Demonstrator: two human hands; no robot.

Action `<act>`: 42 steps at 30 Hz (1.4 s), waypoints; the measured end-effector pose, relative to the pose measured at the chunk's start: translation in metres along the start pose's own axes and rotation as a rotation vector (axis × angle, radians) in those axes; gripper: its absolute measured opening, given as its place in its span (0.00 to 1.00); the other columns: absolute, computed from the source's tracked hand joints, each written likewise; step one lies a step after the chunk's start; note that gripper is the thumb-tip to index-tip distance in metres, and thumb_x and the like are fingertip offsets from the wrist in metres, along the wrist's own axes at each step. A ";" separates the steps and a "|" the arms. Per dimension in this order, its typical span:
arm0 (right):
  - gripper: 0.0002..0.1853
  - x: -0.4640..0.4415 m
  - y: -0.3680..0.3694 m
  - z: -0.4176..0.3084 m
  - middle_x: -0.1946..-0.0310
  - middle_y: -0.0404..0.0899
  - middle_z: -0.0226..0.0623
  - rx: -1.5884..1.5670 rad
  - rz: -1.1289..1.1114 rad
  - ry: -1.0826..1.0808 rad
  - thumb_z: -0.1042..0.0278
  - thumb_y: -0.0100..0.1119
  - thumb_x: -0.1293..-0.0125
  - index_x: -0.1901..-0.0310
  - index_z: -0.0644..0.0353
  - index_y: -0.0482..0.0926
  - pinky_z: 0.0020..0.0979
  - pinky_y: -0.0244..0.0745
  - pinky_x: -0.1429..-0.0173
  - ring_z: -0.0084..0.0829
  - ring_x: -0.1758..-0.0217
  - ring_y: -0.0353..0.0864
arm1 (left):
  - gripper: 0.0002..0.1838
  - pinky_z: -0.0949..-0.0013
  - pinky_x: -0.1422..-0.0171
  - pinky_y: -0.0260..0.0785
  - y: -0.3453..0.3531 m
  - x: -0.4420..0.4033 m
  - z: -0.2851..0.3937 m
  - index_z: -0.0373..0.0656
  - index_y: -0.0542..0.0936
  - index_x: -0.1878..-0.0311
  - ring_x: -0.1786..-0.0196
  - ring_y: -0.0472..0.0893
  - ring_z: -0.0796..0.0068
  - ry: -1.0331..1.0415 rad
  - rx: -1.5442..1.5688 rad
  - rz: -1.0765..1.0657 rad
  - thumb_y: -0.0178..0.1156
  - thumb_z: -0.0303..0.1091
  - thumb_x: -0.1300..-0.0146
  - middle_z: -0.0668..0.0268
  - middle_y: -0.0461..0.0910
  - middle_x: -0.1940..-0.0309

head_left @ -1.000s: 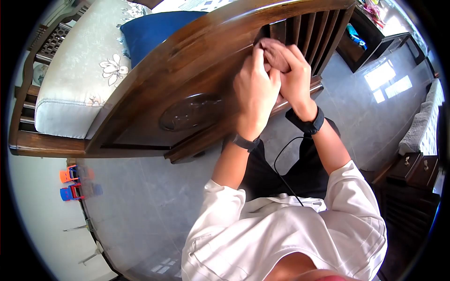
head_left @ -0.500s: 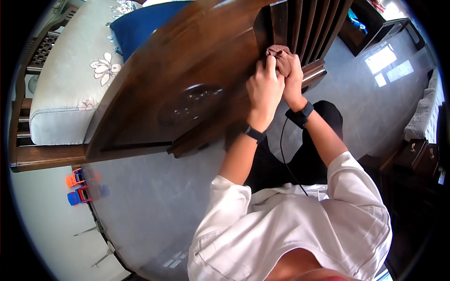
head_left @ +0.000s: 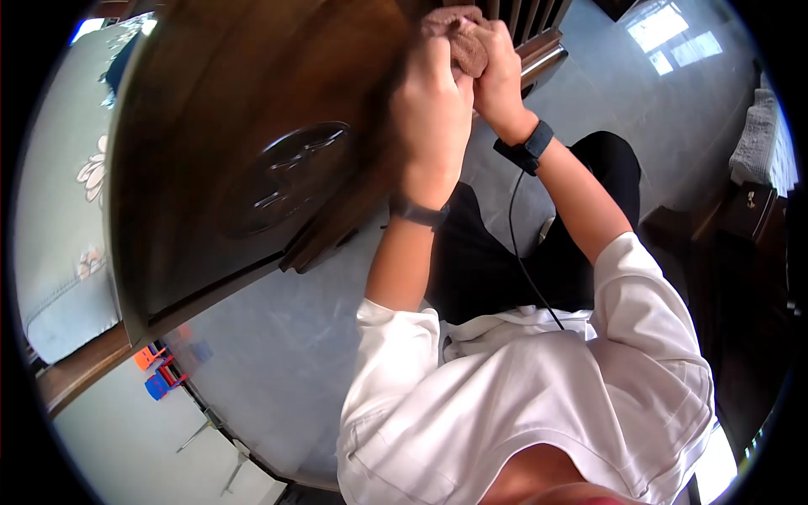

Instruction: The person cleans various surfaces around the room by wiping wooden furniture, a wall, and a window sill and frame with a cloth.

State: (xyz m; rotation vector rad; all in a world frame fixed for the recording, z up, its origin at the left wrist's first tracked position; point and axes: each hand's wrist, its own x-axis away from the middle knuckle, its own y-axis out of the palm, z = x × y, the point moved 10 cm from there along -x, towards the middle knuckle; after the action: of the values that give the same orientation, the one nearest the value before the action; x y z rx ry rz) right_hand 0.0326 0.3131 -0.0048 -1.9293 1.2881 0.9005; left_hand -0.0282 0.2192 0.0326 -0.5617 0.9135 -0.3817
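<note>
A bunched brown cloth (head_left: 469,52) is between my two hands near the top of the head view. My left hand (head_left: 432,122) is closed on its left and lower side, slightly blurred. The fingers of my right hand (head_left: 500,74) are bent round its right side. Both hands are in front of the dark wooden side panel (head_left: 202,126) of a sofa, next to its upright slats (head_left: 526,17). Whether the cloth presses on the wood cannot be made out. An oval carved relief (head_left: 295,172) shows on the panel, left of my left wrist.
A pale flowered cushion (head_left: 59,244) lies on the sofa at left. Small orange and blue chairs (head_left: 160,374) stand by the wall. A black cable (head_left: 515,227) hangs from my right wristband. Dark furniture (head_left: 715,244) stands at right on the grey floor (head_left: 278,362).
The view has tilted and come nearer the panel. My hands and the cloth now appear higher and further left in the picture, still together, with the cloth still held.
</note>
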 end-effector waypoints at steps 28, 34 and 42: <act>0.14 0.159 0.049 0.079 0.55 0.81 0.36 0.107 -0.640 0.383 0.67 0.57 0.37 0.49 0.52 0.78 0.39 0.81 0.57 0.43 0.57 0.84 | 0.15 0.55 0.54 0.74 0.106 0.144 -0.139 0.37 0.77 0.48 0.58 0.82 0.43 -0.568 0.110 -0.501 0.61 0.37 0.30 0.44 0.82 0.61; 0.17 0.165 0.051 0.080 0.54 0.81 0.34 0.104 -0.631 0.374 0.64 0.56 0.36 0.45 0.48 0.78 0.38 0.83 0.58 0.41 0.55 0.85 | 0.12 0.59 0.53 0.75 0.103 0.147 -0.136 0.37 0.79 0.50 0.63 0.84 0.59 -0.526 0.105 -0.399 0.61 0.34 0.31 0.49 0.85 0.64; 0.16 0.183 0.030 0.067 0.52 0.82 0.38 0.143 -0.513 0.347 0.63 0.57 0.36 0.46 0.47 0.79 0.38 0.83 0.56 0.41 0.56 0.87 | 0.15 0.64 0.44 0.75 0.106 0.160 -0.128 0.32 0.79 0.44 0.50 0.85 0.66 -0.450 0.019 -0.360 0.57 0.31 0.28 0.55 0.86 0.52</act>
State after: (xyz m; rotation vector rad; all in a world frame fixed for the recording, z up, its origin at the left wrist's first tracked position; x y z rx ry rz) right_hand 0.0433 0.2662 -0.1957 -2.2110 0.9268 0.2191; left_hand -0.0362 0.1802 -0.1951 -0.7596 0.3733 -0.5591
